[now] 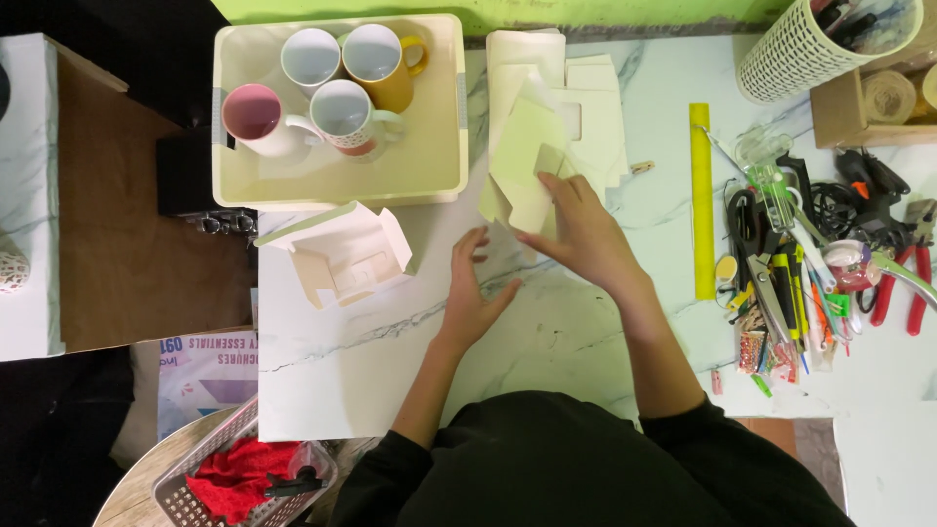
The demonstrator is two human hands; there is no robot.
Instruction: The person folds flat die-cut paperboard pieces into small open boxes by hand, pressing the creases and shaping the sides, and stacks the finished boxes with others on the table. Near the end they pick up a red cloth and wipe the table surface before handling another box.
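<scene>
My right hand (584, 226) rests on a flat pale-green cardboard box blank (525, 161), gripping its near edge where it lies on a stack of similar cream blanks (595, 102). Fingers spread, my left hand (470, 293) hovers just above the marble table (390, 361) and holds nothing. A partly folded white box (346, 254) lies open to the left of my left hand.
A cream tub (429, 171) holds several mugs (342, 112) at the back left. A yellow ruler (701, 195) lies right of the blanks, with a clutter of pens, pliers and scissors (810, 283) beyond. A mesh basket (244, 478) with red cloth sits near left.
</scene>
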